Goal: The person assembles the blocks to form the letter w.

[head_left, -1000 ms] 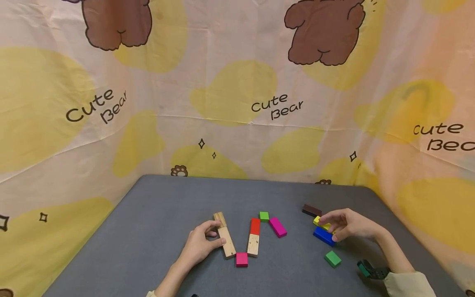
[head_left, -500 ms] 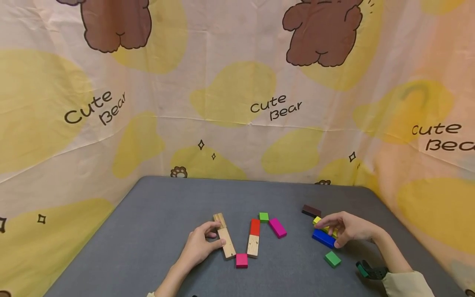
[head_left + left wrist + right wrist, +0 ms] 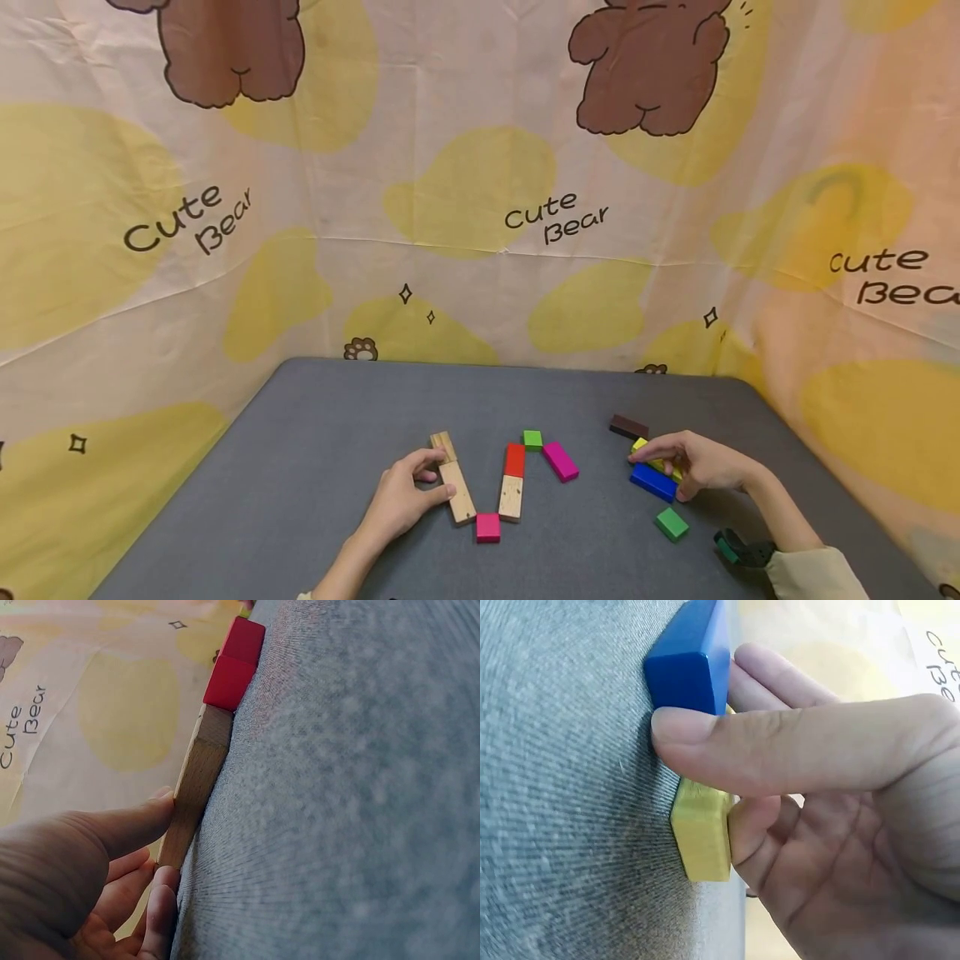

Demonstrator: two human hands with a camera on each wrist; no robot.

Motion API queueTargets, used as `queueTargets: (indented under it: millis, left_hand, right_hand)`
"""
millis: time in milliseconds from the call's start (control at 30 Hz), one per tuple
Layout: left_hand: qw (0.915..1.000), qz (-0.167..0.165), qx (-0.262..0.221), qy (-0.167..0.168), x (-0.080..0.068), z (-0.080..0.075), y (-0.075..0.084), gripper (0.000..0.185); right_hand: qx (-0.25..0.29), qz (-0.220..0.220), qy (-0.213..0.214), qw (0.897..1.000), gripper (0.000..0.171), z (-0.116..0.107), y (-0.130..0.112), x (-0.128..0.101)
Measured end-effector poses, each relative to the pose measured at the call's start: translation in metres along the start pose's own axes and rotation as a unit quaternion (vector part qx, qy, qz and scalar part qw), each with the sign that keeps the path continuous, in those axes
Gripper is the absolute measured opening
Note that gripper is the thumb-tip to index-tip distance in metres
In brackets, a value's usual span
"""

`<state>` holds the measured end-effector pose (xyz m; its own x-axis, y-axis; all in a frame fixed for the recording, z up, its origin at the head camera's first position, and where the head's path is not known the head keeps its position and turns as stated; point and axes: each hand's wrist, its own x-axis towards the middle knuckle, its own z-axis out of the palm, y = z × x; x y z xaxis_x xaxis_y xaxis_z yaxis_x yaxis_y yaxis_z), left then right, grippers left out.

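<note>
My left hand (image 3: 401, 502) holds a long plain wooden block (image 3: 457, 492), thumb along one side and fingers on the other. A shorter wooden block (image 3: 444, 444) touches its far end, near my index fingertip. My right hand (image 3: 705, 465) pinches a blue block (image 3: 653, 481) lengthwise, the thumb (image 3: 697, 742) against its near end. The index finger reaches the blue block's far end. Beneath that hand a yellow block (image 3: 703, 840) lies behind the blue one, partly covered by the fingers. A pink block (image 3: 487, 527) touches the long wooden block's near end.
Right of the pink block, a wooden block (image 3: 511, 497), a red block (image 3: 515, 459), a light green block (image 3: 532, 440) and a magenta block (image 3: 561, 462) continue a zigzag row. A dark brown block (image 3: 628, 427) and a green block (image 3: 671, 524) lie by my right hand on the grey table (image 3: 337, 408).
The right thumb has moved from over the blue block to its near end, and the index finger has stretched left to the far end. The left hand keeps its place.
</note>
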<state>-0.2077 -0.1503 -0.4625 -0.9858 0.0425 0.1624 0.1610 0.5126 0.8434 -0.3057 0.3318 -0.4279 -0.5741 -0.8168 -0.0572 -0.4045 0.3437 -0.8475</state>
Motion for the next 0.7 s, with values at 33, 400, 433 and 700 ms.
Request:
queueTargets:
  millis: [33, 400, 433, 700]
  left_hand:
    - [1.0000, 0.001, 0.000, 0.000, 0.0001, 0.0001, 0.0001, 0.052]
    - [1.0000, -0.005, 0.005, 0.004, 0.0019, 0.0011, -0.0012, 0.052]
    - [1.0000, -0.004, 0.005, 0.004, 0.0020, 0.0012, -0.0013, 0.053]
    - [0.9999, 0.008, 0.002, 0.007, 0.0007, 0.0017, -0.0005, 0.052]
  right_hand:
    - [0.001, 0.001, 0.001, 1.000, 0.073, 0.0002, 0.0002, 0.0003]
    - [0.008, -0.013, -0.008, 1.000, 0.075, 0.0017, 0.0006, 0.0040]
    - [0.005, -0.014, -0.007, 1.000, 0.075, 0.0016, 0.0007, 0.0041]
    - [-0.006, -0.010, 0.003, 1.000, 0.073, 0.0022, 0.0010, 0.0032]
